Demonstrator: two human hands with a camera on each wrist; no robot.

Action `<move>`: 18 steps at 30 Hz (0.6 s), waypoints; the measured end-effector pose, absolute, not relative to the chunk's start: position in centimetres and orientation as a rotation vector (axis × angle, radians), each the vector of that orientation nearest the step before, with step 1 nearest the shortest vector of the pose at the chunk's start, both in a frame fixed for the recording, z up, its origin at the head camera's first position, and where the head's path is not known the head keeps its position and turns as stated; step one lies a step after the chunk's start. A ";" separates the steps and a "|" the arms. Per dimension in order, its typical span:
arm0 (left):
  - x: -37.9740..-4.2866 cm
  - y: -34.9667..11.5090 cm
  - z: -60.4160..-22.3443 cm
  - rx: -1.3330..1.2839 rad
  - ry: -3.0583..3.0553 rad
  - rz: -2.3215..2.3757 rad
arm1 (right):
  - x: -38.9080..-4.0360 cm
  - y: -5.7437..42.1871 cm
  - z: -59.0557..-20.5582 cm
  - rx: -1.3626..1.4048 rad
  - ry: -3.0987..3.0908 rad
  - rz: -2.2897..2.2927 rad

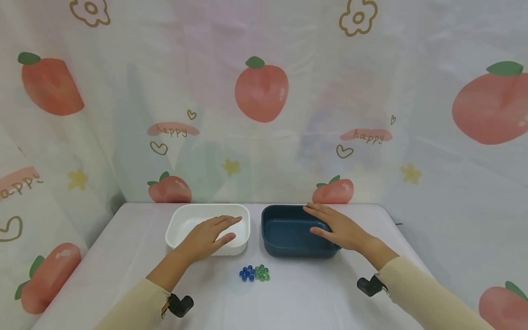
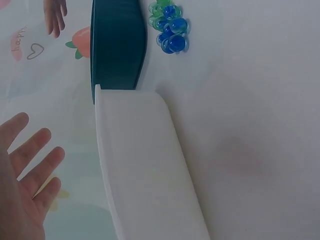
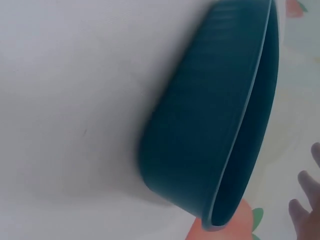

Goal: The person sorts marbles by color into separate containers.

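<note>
My left hand [image 1: 208,236] hovers above a white rectangular basin [image 1: 175,229], its fingers extended toward the right. In the left wrist view that hand [image 2: 27,175] is apart from the basin's side wall [image 2: 145,160]. My right hand [image 1: 336,224] is over the right part of a dark blue basin [image 1: 284,250], fingers straight and holding nothing. The right wrist view shows this hand's fingers [image 3: 309,187] away from the basin wall [image 3: 195,120]. Between and in front of the basins lie small clusters of blue glass beads [image 1: 247,273] and green glass beads [image 1: 262,273], side by side.
Everything stands on a table under a white cloth [image 1: 288,302]. A printed curtain [image 1: 264,156] with peaches and flowers hangs behind the table and along both sides. A small black wrist camera [image 1: 180,305] is on the left sleeve, another camera [image 1: 370,286] on the right.
</note>
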State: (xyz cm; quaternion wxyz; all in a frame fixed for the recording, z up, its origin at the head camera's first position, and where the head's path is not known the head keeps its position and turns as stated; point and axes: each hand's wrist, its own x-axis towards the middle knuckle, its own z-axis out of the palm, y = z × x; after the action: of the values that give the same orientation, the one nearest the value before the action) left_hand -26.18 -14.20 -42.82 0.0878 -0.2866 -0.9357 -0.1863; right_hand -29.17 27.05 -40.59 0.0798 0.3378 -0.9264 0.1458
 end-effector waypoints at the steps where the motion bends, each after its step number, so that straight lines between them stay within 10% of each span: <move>1: -26.0 -14.2 -42.9 -0.851 -2.780 -0.556 | -29.1 27.2 -40.7 1.000 -2.772 0.446; 18: -23.3 -14.7 -44.7 -0.783 -2.715 -0.666 | -28.1 28.9 -41.7 0.774 -2.847 0.568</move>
State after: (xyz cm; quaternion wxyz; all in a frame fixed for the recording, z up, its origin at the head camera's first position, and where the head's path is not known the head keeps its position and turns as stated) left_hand -23.35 -14.69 -44.74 0.1191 -0.2677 -0.9285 -0.2279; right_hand -28.08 28.88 -41.74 0.0684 0.2572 -0.9453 0.1887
